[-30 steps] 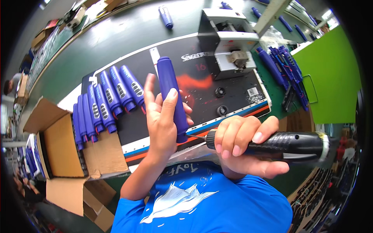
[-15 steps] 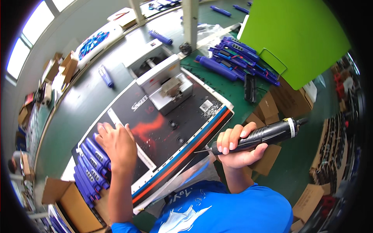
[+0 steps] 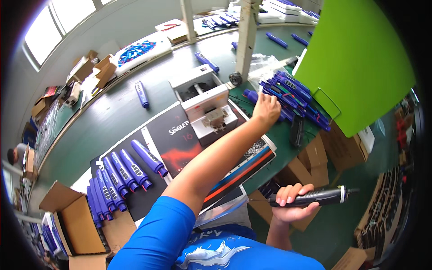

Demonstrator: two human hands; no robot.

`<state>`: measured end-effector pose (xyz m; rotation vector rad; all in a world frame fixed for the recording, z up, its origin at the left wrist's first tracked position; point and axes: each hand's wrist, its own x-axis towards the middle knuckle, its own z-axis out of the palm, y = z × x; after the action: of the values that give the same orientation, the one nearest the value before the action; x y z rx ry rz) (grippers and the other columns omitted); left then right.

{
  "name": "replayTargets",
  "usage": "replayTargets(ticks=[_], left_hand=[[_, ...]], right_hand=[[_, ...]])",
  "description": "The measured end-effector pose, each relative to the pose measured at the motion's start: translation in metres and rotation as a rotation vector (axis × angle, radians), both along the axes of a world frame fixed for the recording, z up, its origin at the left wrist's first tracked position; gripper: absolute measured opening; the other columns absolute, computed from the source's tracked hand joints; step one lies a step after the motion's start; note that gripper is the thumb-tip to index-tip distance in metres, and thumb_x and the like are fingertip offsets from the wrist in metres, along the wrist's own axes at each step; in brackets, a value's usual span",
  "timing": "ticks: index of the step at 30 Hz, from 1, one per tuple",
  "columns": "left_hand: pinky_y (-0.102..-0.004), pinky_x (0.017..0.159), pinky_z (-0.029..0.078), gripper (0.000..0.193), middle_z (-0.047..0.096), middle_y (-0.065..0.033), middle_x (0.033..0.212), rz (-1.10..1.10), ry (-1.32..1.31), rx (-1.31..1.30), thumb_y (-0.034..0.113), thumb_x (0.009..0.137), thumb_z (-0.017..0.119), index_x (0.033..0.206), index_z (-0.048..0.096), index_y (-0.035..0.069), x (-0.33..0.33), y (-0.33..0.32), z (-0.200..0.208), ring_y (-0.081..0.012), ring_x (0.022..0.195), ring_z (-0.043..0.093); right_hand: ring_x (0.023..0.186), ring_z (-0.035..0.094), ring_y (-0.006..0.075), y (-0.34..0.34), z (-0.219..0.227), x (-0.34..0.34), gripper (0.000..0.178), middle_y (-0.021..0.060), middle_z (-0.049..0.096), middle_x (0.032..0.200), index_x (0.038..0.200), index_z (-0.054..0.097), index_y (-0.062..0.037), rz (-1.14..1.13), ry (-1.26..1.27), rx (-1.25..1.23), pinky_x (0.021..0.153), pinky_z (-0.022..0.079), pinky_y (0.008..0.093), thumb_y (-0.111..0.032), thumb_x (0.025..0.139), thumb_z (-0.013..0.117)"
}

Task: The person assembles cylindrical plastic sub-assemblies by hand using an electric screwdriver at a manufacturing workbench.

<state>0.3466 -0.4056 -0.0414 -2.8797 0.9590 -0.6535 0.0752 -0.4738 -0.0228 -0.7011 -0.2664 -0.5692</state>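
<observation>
My right hand (image 3: 292,202) is closed around a black electric screwdriver (image 3: 315,198), its thin bit pointing left. Stretched across the bench to the far right, my left hand (image 3: 267,109) is curled over a purple handle casing (image 3: 251,95) at the near-left side of a pile of purple parts (image 3: 292,92); the fingertips are partly hidden. On the left of the black printed board (image 3: 162,123), several purple handles (image 3: 121,168) lie side by side in a slanted row. One purple handle (image 3: 149,157) lies at the row's right end, a little apart.
A white-and-metal fixture (image 3: 204,101) stands on the board under my left forearm. Behind it rises a post (image 3: 247,40). A green panel (image 3: 360,58) borders the right side. Open cardboard boxes (image 3: 83,220) sit at lower left and right.
My left hand has left the row of handles and reached right to the pile. One handle now lies at the row's right end. The right hand with the screwdriver appears lower; the view has shifted.
</observation>
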Motion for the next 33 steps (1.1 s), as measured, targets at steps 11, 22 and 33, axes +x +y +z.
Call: replayTargets(ticks=[11,22,33], left_hand=[[-0.0496,0.102,0.039,0.040,0.058,-0.0164,0.105,-0.373,-0.090,-0.761,0.009,0.085,0.061,0.122,0.048,0.000,-0.091,0.075,0.090,-0.0340,0.102,0.059],[-0.0312,0.048,0.052,0.053,0.052,-0.0069,0.089,-0.039,0.563,-2.389,0.043,0.106,0.031,0.144,0.032,0.006,-0.316,0.225,0.074,-0.0169,0.060,0.059],[-0.0302,0.044,0.053,0.056,0.053,-0.0088,0.088,0.139,0.448,-2.480,0.042,0.104,0.031,0.143,0.031,0.001,-0.411,0.263,0.018,-0.0187,0.058,0.060]], right_hand=[[0.045,0.042,0.0135,0.011,0.015,0.019,0.053,0.0027,0.044,0.060,0.091,0.048,-0.0091,0.034,-0.025,-0.072,0.041,0.037,0.0253,-0.062,0.095,0.046],[0.048,0.046,0.0157,0.058,0.063,0.105,0.051,0.0045,0.047,0.064,0.096,0.049,-0.0124,0.245,-0.210,-0.136,0.046,0.042,0.0289,-0.063,0.093,0.050],[0.043,0.050,0.0164,0.147,0.101,0.197,0.041,0.0071,0.050,0.055,0.076,0.050,-0.0010,0.084,-0.062,-0.563,0.042,0.043,0.0305,-0.035,0.094,0.063]])
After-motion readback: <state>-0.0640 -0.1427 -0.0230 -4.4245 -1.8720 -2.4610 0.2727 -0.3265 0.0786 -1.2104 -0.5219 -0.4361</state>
